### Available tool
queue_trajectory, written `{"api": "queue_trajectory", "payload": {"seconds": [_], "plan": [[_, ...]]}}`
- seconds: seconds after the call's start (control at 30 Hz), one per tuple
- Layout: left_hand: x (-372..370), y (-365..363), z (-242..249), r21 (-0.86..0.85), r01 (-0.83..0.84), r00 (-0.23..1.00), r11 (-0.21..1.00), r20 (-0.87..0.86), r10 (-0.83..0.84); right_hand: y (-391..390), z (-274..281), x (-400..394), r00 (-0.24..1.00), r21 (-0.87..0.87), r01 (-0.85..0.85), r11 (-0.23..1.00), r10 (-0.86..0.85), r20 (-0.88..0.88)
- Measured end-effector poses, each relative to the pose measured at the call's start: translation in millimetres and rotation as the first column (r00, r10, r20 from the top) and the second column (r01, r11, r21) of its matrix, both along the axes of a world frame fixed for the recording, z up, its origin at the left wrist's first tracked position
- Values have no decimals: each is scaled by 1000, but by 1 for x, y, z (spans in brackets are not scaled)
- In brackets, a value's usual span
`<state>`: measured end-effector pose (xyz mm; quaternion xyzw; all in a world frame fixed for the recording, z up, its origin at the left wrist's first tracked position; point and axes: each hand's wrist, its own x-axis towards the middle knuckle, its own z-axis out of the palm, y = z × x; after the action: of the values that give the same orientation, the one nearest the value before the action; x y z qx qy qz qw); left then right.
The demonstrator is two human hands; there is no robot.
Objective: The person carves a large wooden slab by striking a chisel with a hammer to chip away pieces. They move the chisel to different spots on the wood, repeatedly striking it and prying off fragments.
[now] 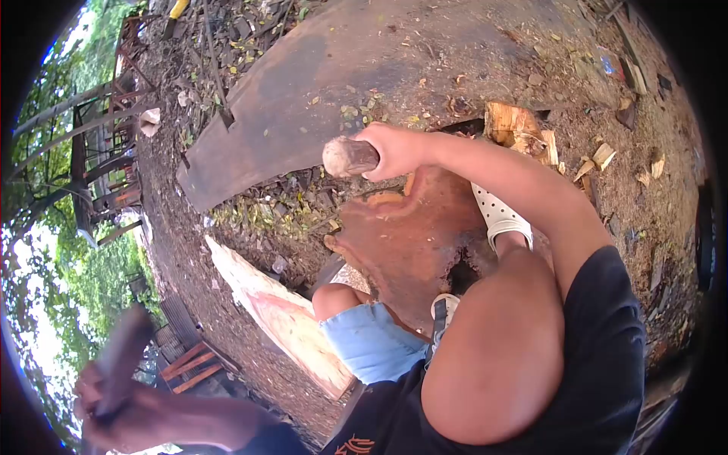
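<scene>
My right hand (392,152) is wrapped round a short, round wooden stick (351,156), its pale blunt end sticking out towards the left. Below it lies a broad slab of reddish-brown wood (417,235) with a wavy, bark-like edge and a dark hollow. At the lower left, my left hand (114,409), smeared by motion, is raised and closed on a dark, elongated tool (129,349). What kind of tool it is, I cannot tell. My bare knee (493,364) and a white clog (504,216) sit beside the slab.
A long pale plank of wood (273,311) lies on the left. Split wood chunks (519,129) rest beyond my right forearm, with chips (604,156) scattered nearby. A large flat brown sheet (303,98) covers ground at the top. Metal framework (117,152) and trees stand at the far left.
</scene>
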<state>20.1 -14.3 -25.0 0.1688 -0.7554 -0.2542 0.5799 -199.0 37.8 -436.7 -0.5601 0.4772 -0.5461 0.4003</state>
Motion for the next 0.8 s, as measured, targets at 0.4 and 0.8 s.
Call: {"api": "queue_trajectory", "payload": {"seconds": [0.4, 0.8], "plan": [[58, 73, -183, 775, -313, 910, 549, 409, -58, 40, 4, -54, 766, 53, 510, 858, -482, 426], [65, 83, -195, 850, -348, 912, 395, 405, -67, 35, -11, -11, 876, 18, 308, 951, -291, 384]]}}
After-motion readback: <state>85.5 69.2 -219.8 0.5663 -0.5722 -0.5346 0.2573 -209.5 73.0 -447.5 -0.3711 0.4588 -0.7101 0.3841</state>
